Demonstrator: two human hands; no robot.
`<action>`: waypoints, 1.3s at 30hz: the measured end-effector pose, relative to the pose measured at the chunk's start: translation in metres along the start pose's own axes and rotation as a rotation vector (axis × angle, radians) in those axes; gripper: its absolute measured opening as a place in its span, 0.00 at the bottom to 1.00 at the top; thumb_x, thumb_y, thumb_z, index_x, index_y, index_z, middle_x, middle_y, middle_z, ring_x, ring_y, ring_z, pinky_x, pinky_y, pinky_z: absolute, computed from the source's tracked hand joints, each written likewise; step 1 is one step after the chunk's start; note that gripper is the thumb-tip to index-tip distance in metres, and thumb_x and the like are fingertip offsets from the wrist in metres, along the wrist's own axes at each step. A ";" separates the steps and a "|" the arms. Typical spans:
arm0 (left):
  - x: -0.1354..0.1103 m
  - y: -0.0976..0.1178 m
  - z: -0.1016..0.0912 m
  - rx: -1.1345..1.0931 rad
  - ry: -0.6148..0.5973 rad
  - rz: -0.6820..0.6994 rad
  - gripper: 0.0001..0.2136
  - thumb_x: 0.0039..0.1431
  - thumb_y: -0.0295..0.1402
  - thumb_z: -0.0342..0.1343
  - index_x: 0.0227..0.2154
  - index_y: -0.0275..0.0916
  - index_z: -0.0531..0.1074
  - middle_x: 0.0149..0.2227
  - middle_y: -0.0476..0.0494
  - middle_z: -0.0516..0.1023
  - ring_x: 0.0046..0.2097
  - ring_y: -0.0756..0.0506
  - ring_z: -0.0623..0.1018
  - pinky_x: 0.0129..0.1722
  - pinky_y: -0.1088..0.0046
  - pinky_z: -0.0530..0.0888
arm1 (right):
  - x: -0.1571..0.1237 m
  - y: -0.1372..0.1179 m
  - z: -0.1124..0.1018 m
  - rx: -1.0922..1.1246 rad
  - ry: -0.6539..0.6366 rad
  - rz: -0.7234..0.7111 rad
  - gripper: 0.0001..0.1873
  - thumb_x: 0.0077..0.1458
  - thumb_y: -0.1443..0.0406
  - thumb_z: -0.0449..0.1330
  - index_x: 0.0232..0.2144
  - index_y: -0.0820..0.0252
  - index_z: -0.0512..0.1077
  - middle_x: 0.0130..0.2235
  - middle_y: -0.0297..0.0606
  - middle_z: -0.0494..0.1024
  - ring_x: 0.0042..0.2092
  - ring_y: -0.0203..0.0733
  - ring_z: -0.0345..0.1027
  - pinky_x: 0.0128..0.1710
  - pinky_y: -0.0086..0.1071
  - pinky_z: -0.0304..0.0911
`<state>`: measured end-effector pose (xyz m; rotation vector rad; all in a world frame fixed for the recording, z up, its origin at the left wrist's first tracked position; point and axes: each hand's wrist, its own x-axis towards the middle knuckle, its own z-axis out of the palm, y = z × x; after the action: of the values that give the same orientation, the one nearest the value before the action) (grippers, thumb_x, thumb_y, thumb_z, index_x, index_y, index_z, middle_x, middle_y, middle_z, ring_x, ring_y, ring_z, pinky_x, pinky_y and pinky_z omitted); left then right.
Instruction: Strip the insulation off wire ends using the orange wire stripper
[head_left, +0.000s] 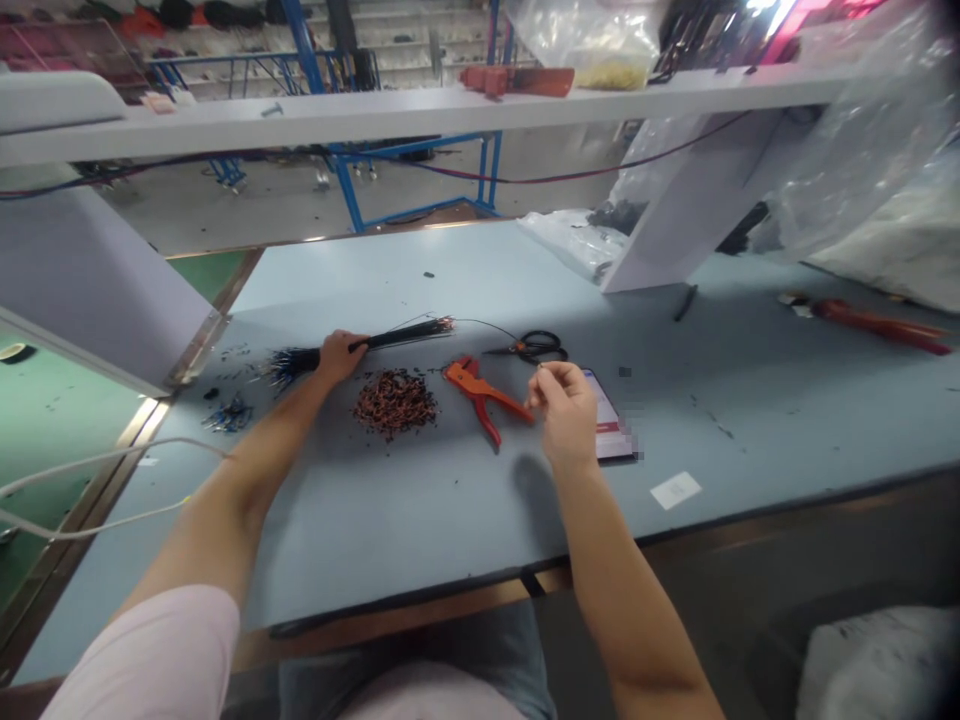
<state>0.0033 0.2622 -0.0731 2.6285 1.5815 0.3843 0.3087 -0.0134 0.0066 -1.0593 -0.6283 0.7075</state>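
Note:
A bundle of black wires (405, 333) with bare copper ends lies across the table, and my left hand (341, 355) is closed round its middle. Out to the right, my right hand (566, 400) is raised above the table in a pinch. A thin black wire (487, 325) runs from the bundle's copper end towards those fingertips, past black-handled scissors (536, 346). An orange-red wire stripper (484, 395) lies between my hands. Below the bundle is a heap of small black and copper-coloured scraps (395, 403). Part of a phone (611, 425) shows behind my right hand.
A small white card (675, 490) lies near the front edge. Blue-and-silver wire pieces (229, 413) are at the left. Another red-handled tool (877, 322) lies far right, by plastic bags (885, 190). A raised white shelf (375, 117) spans the back.

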 end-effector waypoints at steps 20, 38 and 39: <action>-0.024 0.013 -0.012 -0.056 0.052 0.046 0.18 0.56 0.38 0.51 0.46 0.37 0.74 0.44 0.42 0.76 0.48 0.42 0.71 0.52 0.64 0.66 | 0.000 0.000 0.000 0.024 -0.004 -0.016 0.07 0.48 0.64 0.61 0.29 0.59 0.66 0.23 0.26 0.69 0.21 0.27 0.59 0.21 0.24 0.60; -0.027 0.021 -0.013 0.058 0.109 -0.071 0.21 0.58 0.40 0.47 0.50 0.35 0.69 0.52 0.35 0.72 0.54 0.37 0.69 0.55 0.60 0.63 | 0.000 -0.013 0.002 0.498 -0.254 0.277 0.10 0.48 0.66 0.63 0.29 0.57 0.64 0.22 0.23 0.64 0.20 0.26 0.55 0.19 0.21 0.55; -0.029 0.023 -0.016 0.062 0.105 -0.080 0.21 0.58 0.40 0.47 0.50 0.35 0.69 0.52 0.35 0.72 0.54 0.37 0.69 0.54 0.59 0.63 | 0.000 -0.014 0.001 0.523 -0.260 0.264 0.10 0.48 0.66 0.64 0.30 0.56 0.64 0.22 0.23 0.64 0.20 0.26 0.55 0.18 0.21 0.55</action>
<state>0.0066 0.2246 -0.0594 2.6196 1.7505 0.4835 0.3107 -0.0176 0.0198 -0.5704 -0.4867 1.1790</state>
